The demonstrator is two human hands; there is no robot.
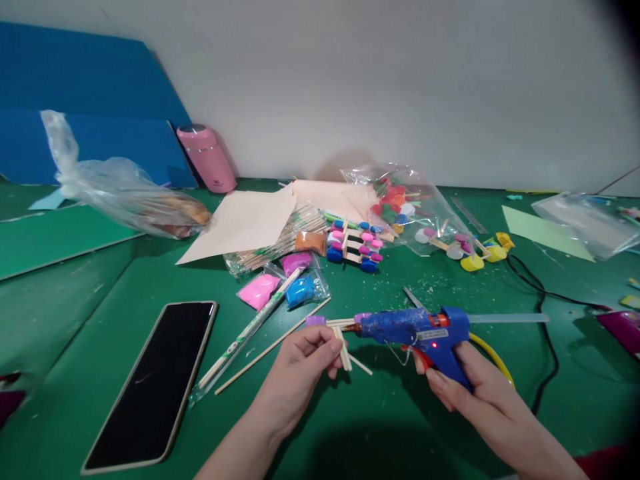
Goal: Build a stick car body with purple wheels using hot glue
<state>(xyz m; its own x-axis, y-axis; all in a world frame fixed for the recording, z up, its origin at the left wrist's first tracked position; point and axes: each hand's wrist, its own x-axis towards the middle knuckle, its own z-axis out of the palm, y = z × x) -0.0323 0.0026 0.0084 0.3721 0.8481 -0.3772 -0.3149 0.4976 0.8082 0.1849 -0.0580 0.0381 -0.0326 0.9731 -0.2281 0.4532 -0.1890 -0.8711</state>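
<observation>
My left hand (300,363) pinches a small frame of wooden sticks (343,343) that carries a purple cap (315,321) at its far end. My right hand (467,387) grips the handle of a blue hot glue gun (415,330), whose red light is on. The gun's nozzle points left and touches the stick frame near the left fingers. A clear glue stick (507,319) juts from the back of the gun. Both hands hover just above the green table (380,413).
A black phone (153,383) lies at the left. Loose sticks, wrapped chopsticks (247,333), pink and blue clay packets (280,290), a finished stick car with coloured caps (355,248), plastic bags, paper sheets and a pink bottle (206,158) lie behind. The gun's black cord (543,313) runs right.
</observation>
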